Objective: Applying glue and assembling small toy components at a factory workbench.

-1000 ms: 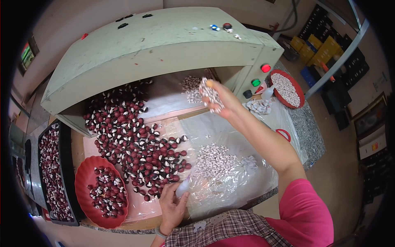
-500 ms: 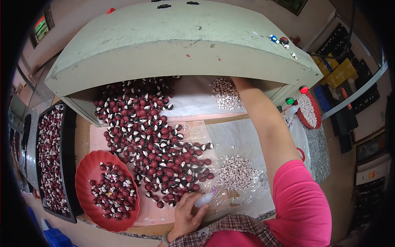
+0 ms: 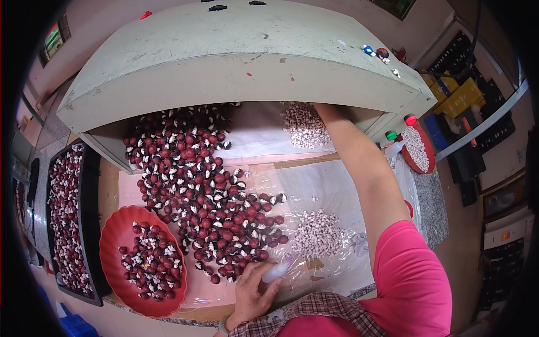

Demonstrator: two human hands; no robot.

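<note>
Near the table's front edge, my left hand (image 3: 251,293) is closed round a small translucent squeeze bottle (image 3: 275,272), its tip pointing up and to the right. My right arm stretches far forward, and the hand is hidden behind the front panel of the pale green cabinet (image 3: 236,73). Beside that forearm, partly under the cabinet, lies a pile of small whitish pieces (image 3: 306,128). A second pile of such pieces (image 3: 318,233) rests on the clear plastic sheet before me. Left of it spreads a big heap of dark red, black and white balls (image 3: 216,208).
A red scalloped bowl (image 3: 112,255) with similar balls stands at front left, next to a long black tray (image 3: 95,224) of red and white pieces. At right are a red dish (image 3: 425,147) of whitish pieces and bottles with a red cap (image 3: 411,120) and a green cap (image 3: 391,136).
The whole view has shifted slightly. My left hand keeps its grip on the bottle, and my right arm stays stretched under the cabinet.
</note>
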